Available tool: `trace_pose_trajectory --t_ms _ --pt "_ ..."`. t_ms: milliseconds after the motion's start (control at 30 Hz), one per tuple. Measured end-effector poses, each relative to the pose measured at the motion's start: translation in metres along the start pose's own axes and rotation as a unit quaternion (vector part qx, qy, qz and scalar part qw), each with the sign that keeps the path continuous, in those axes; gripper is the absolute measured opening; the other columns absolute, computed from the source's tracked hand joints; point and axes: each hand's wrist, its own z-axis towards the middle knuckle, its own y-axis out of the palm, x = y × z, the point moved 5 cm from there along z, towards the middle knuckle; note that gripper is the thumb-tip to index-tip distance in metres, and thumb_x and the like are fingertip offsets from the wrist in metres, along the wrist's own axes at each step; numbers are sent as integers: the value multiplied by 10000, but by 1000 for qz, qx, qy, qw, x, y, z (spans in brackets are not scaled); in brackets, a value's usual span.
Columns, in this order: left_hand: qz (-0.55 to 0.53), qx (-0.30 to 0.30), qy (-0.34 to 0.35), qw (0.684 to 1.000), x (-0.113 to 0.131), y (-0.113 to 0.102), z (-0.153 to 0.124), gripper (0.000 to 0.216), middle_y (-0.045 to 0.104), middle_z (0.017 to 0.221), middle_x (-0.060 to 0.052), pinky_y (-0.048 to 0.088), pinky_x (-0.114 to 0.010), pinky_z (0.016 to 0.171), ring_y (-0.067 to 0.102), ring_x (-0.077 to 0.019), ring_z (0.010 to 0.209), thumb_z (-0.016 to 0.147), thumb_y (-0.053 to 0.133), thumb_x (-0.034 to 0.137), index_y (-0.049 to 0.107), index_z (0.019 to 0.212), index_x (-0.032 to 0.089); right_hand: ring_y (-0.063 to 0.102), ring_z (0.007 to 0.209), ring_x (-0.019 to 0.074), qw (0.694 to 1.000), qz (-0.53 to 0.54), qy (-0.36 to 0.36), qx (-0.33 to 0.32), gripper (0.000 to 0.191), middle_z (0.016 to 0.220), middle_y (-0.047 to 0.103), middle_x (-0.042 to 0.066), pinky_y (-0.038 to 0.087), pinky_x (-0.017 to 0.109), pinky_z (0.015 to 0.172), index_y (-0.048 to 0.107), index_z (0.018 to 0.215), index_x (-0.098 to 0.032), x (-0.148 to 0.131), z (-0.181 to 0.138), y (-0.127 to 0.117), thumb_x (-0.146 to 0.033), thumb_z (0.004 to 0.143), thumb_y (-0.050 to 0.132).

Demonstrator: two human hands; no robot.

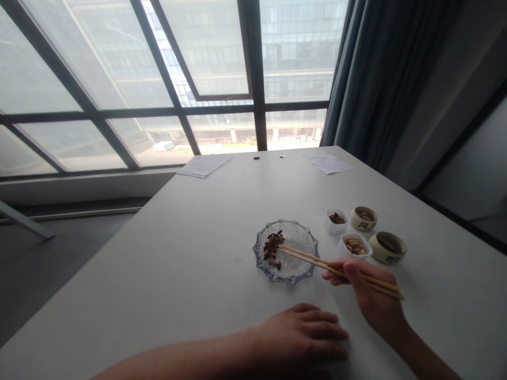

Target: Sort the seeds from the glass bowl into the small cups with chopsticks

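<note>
My right hand (366,295) grips a pair of wooden chopsticks (336,269) whose tips reach into a clear glass dish (303,240). Inside the dish lies a small pile of dark seeds (272,247), and the chopstick tips sit right beside it. My left hand (304,332) rests flat on the white table (178,253) near the front edge, fingers stretched out, holding nothing.
Right of the dish stand two small white square cups, one with dark seeds (336,220) and one with pale nuts (354,246), plus two round beige cups (363,217) (387,246). Papers (204,165) (330,163) lie at the table's far edge by the window. A curtain hangs at right.
</note>
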Motion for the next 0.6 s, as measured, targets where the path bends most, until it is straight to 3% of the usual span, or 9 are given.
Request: trace_pose_trajectory --t_ms 100,333,600 --pt "-8 0 -2 1000 -1 1 0 428 532 1604 -63 305 -423 1305 425 -267 1544 1019 555 381 586 1409 207 806 726 239 998 0 -3 -68 337 841 822 94 678 308 647 818 946 -190 5 -7 17 -469 1020 644" --pt "-2 1 -1 1000 -1 2 1 421 551 1586 -72 308 -403 1303 428 -263 1541 1029 526 373 600 1400 186 802 774 218 994 8 -28 -105 296 926 817 88 665 286 655 826 954 -206 18 -8 27 -408 1039 628" --pt "3 -1 2 1000 0 1 1 424 546 1590 -71 299 -401 1306 423 -262 1544 1031 525 371 593 1408 188 815 763 233 998 -7 -6 -56 321 876 828 79 683 300 707 847 944 -226 8 -12 25 -436 1038 623"
